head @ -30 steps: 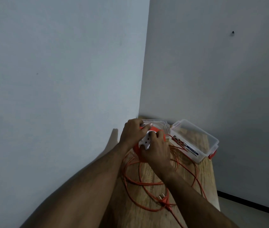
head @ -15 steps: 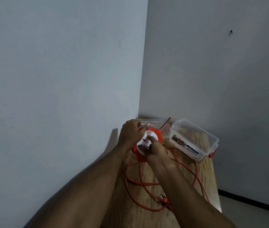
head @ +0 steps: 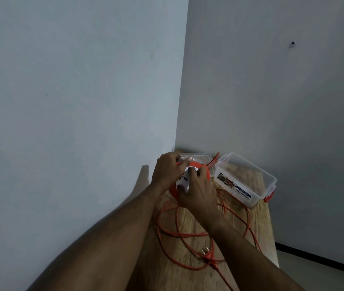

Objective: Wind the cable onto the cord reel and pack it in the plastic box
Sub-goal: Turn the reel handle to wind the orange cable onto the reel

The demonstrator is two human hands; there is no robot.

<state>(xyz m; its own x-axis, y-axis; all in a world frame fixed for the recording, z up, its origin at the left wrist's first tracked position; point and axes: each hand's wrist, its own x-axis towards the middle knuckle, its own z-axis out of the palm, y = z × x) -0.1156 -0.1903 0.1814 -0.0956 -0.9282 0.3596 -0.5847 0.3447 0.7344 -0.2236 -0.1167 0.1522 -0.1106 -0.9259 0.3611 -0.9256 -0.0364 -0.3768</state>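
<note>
Here both hands hold one orange cord reel (head: 205, 174) above the far left of the wooden table (head: 259, 223), its white socket face tilted up toward the camera. Left hand (head: 168, 172) curls round the reel's far-left rim; right hand (head: 200, 193) grips the white centre, fingers bent. One orange cable (head: 168, 229) sprawls in loose loops, plug (head: 205, 254) pointing far-left. One open clear plastic box (head: 248, 179) lies right, long axis running near-right; one lid (head: 198, 158) behind.

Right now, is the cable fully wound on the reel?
No: most of the orange cable lies in loose loops on the table, its plug included, while both hands hold the reel.
</note>
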